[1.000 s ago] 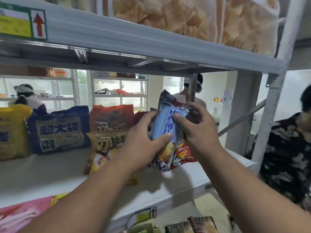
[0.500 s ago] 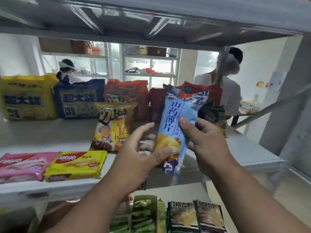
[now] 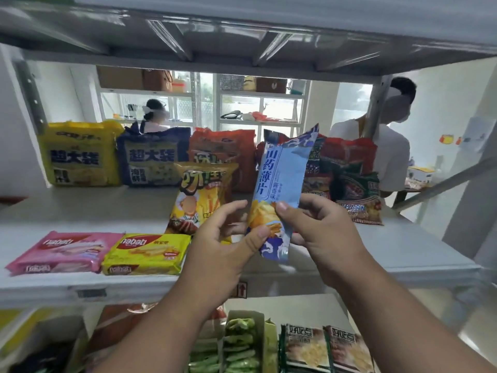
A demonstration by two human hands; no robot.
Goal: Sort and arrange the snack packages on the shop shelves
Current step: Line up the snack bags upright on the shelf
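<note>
A light-blue chip packet (image 3: pixel 281 181) stands upright in the air above the white middle shelf (image 3: pixel 390 254). My left hand (image 3: pixel 223 246) pinches its lower left edge with the thumb. My right hand (image 3: pixel 320 232) grips its lower right side, thumb on the front. Just left of it a yellow snack bag (image 3: pixel 200 197) stands on the shelf. A pink wafer pack (image 3: pixel 57 253) and a yellow wafer pack (image 3: pixel 146 254) lie flat at the shelf's front left.
Large yellow (image 3: pixel 80 154), navy (image 3: pixel 152 160) and orange (image 3: pixel 223 154) bags line the shelf's back. Red and green bags (image 3: pixel 352 181) stand at the right. More packets (image 3: pixel 322 348) fill the lower shelf. The upper shelf's underside (image 3: pixel 242 36) hangs close overhead. Two people stand behind the rack.
My view has dropped, so the middle and lower shelves show more. Both hands have kept hold of the blue packet, now lower on the bag and nearer the shelf's front.
</note>
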